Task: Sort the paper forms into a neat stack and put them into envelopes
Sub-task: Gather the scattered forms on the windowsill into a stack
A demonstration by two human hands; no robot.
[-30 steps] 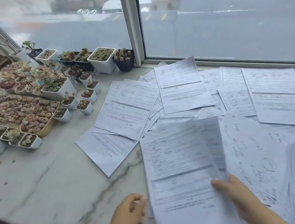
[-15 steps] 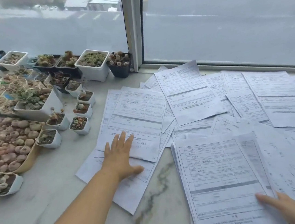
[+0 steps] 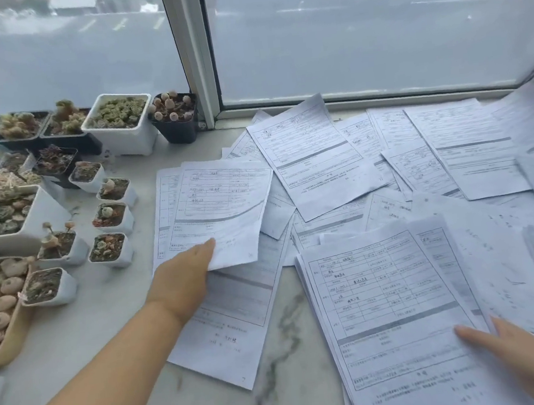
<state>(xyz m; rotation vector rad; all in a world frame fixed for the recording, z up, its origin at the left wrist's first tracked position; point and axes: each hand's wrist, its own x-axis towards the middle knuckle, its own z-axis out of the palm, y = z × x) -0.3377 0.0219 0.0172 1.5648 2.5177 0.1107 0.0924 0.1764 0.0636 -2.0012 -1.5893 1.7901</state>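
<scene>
My left hand (image 3: pixel 181 274) pinched the loose form (image 3: pixel 224 206) by its near corner, its length running away from me, while the flat-fingered right hand (image 3: pixel 511 352) pinned the stack (image 3: pixel 387 304) alongside.

Printed forms (image 3: pixel 316 159) of thin white matt paper, some slightly curled, lie on a polished white marble sill (image 3: pixel 284 378) with grey veining and a faint sheen. Small pots (image 3: pixel 120 124) are smooth plastic, white or black, filled with coarse gritty soil. Window frame (image 3: pixel 191 54) is smooth white-painted metal or plastic; the pane (image 3: pixel 357 33) is glass.
</scene>
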